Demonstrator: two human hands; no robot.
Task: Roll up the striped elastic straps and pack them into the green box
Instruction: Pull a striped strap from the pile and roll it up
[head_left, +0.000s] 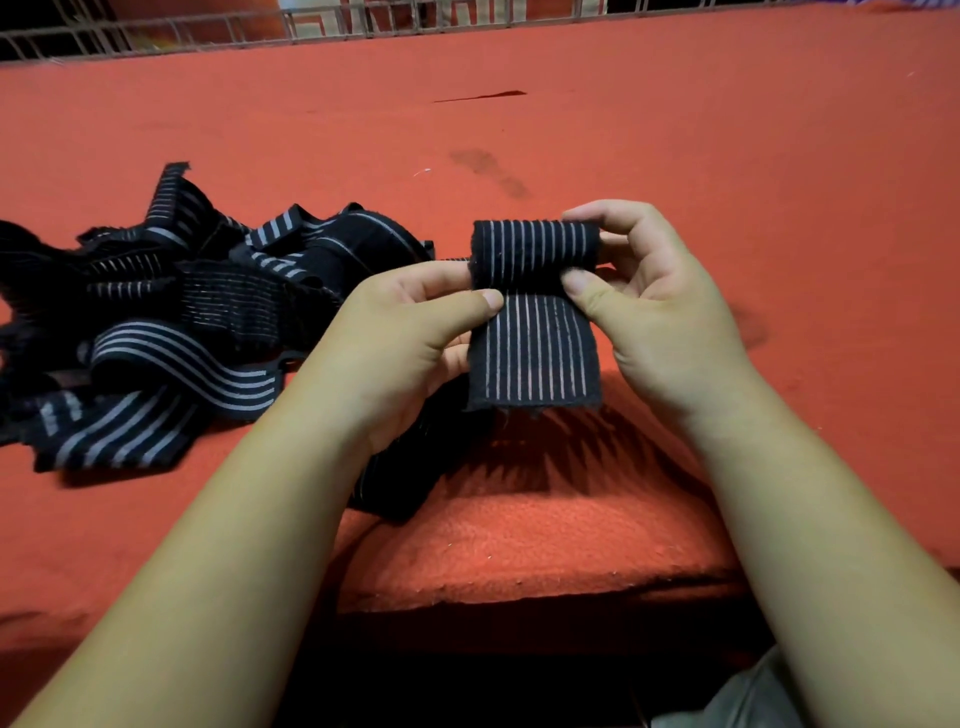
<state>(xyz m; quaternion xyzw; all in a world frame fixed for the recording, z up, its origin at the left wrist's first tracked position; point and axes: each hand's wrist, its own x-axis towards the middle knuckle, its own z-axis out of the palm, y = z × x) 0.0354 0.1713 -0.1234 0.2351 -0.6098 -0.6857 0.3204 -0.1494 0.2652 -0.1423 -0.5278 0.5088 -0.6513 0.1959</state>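
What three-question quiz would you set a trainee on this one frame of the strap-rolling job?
1. True or false: the green box is in view.
2. The pile of loose straps lies on the red cloth: A) to the person's left of the hands, B) to their right, C) in the person's lap.
3. Fill in: the left hand and the right hand both pinch the partly rolled strap, and its flat unrolled tail points ___ the person (toward / away from).
Key: 1 false; 2 A; 3 toward.
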